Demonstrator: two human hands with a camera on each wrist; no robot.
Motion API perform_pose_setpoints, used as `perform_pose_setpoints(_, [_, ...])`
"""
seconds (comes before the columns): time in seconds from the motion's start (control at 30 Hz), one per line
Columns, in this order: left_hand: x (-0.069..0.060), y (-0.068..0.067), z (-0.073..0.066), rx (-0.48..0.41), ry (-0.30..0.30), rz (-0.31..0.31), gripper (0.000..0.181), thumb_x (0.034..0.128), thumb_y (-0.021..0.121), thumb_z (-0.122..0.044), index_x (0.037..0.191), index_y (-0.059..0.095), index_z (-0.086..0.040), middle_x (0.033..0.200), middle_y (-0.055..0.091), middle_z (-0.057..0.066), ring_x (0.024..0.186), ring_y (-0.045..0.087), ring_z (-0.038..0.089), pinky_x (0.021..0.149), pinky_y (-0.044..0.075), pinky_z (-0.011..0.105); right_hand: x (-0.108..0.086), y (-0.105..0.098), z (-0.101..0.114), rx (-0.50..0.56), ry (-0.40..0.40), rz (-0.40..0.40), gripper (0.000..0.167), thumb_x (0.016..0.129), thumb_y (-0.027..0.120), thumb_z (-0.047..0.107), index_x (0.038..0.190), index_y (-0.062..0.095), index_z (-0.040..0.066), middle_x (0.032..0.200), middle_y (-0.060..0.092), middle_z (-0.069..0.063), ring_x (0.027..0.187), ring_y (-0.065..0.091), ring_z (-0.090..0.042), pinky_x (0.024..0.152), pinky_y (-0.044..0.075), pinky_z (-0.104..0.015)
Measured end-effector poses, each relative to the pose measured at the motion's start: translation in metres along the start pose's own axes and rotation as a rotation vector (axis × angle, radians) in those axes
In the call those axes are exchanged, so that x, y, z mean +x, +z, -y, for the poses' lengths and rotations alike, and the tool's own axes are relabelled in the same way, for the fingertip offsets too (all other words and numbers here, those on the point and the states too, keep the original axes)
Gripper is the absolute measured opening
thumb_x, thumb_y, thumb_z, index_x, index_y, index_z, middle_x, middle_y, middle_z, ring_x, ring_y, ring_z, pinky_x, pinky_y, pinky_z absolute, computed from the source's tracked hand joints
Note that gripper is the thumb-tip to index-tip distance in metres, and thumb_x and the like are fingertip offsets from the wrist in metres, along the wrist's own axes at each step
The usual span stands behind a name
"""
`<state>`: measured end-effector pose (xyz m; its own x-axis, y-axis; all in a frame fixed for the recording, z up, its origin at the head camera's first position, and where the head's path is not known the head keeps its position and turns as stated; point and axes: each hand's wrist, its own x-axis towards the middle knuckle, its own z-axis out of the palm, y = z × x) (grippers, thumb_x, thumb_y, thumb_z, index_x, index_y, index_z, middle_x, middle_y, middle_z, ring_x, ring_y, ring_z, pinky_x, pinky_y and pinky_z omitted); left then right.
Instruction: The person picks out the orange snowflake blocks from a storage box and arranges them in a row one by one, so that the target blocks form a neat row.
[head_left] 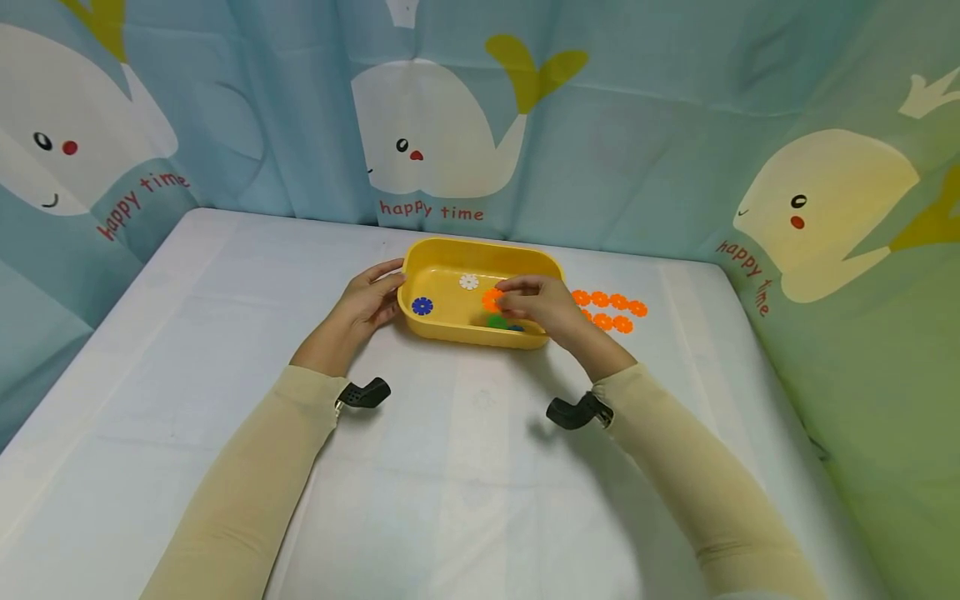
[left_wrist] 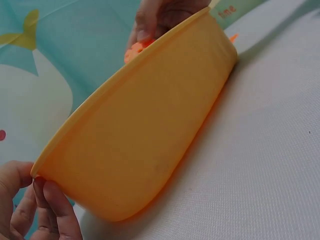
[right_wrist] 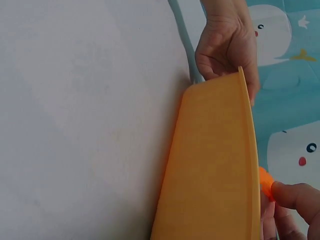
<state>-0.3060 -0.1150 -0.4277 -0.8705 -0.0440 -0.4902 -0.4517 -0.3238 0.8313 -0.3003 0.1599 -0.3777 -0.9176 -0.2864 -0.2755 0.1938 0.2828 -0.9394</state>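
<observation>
A yellow plastic basin (head_left: 465, 336) stands near the back of the table. At its left end my left hand (head_left: 367, 302) grips the rim, thumb on top and fingers under it in the left wrist view. My right hand (head_left: 543, 305) is over the right part of the basin and pinches an orange notched disc (head_left: 491, 300) between thumb and fingers. Inside the basin lie a white notched disc (head_left: 468, 282), a blue notched disc (head_left: 422, 306) and a green disc (head_left: 496, 320). Another blue piece (head_left: 516, 328) is partly hidden by the front wall.
Right of the basin, several orange notched discs (head_left: 618, 301) lie on the table in two rows, partly covered by my right hand. A whale-print curtain (head_left: 645, 183) hangs behind and beside the white-covered table (head_left: 465, 483).
</observation>
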Motion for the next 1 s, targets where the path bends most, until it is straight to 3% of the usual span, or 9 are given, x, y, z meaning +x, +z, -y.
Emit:
perform_pose_setpoints(0.23, [-0.001, -0.001, -0.001, 0.005, 0.002, 0.005, 0.042, 0.0960, 0.065, -0.019, 0.137, 0.058, -0.026, 0.121, 0.059, 0.006, 0.091, 0.058, 0.014, 0.062, 0.052, 0.017, -0.007, -0.017, -0.001, 0.007, -0.027, -0.004, 0.035, 0.095, 0.061, 0.004, 0.127, 0.056, -0.010, 0.097, 0.066, 0.000, 0.090, 0.071, -0.018, 0.090, 0.055, -0.033])
perform_pose_setpoints(0.4, [-0.002, 0.000, -0.001, 0.020, 0.012, 0.015, 0.043, 0.0968, 0.063, -0.020, 0.138, 0.056, -0.026, 0.119, 0.058, 0.005, 0.092, 0.056, 0.014, 0.061, 0.051, 0.016, -0.011, -0.029, -0.002, -0.004, -0.013, -0.019, 0.036, 0.095, 0.062, 0.006, 0.128, 0.056, -0.007, 0.101, 0.065, -0.001, 0.096, 0.070, -0.020, 0.093, 0.054, -0.032])
perform_pose_setpoints(0.73, [-0.002, 0.000, -0.001, 0.017, 0.012, 0.016, 0.043, 0.0967, 0.064, -0.019, 0.138, 0.056, -0.026, 0.120, 0.057, 0.005, 0.092, 0.056, 0.015, 0.063, 0.052, 0.017, -0.020, -0.051, -0.003, 0.040, -0.014, -0.031, 0.041, 0.094, 0.062, 0.003, 0.130, 0.051, -0.012, 0.094, 0.067, 0.003, 0.089, 0.070, -0.016, 0.083, 0.057, -0.024])
perform_pose_setpoints(0.87, [-0.002, 0.000, -0.001, 0.024, 0.004, 0.008, 0.042, 0.0966, 0.064, -0.020, 0.138, 0.057, -0.027, 0.122, 0.057, 0.005, 0.094, 0.056, 0.015, 0.063, 0.052, 0.016, -0.026, -0.061, -0.002, 0.002, 0.003, -0.048, 0.042, 0.094, 0.064, 0.007, 0.131, 0.052, -0.009, 0.093, 0.069, 0.005, 0.089, 0.071, -0.013, 0.086, 0.056, -0.023])
perform_pose_setpoints(1.0, [-0.001, 0.000, -0.001, 0.030, 0.001, 0.006, 0.042, 0.0968, 0.064, -0.021, 0.138, 0.057, -0.028, 0.124, 0.056, 0.005, 0.095, 0.056, 0.015, 0.064, 0.052, 0.016, -0.032, -0.072, -0.003, -0.111, 0.038, -0.072, 0.045, 0.093, 0.067, 0.019, 0.131, 0.056, -0.001, 0.093, 0.071, 0.010, 0.091, 0.071, -0.008, 0.086, 0.054, -0.023])
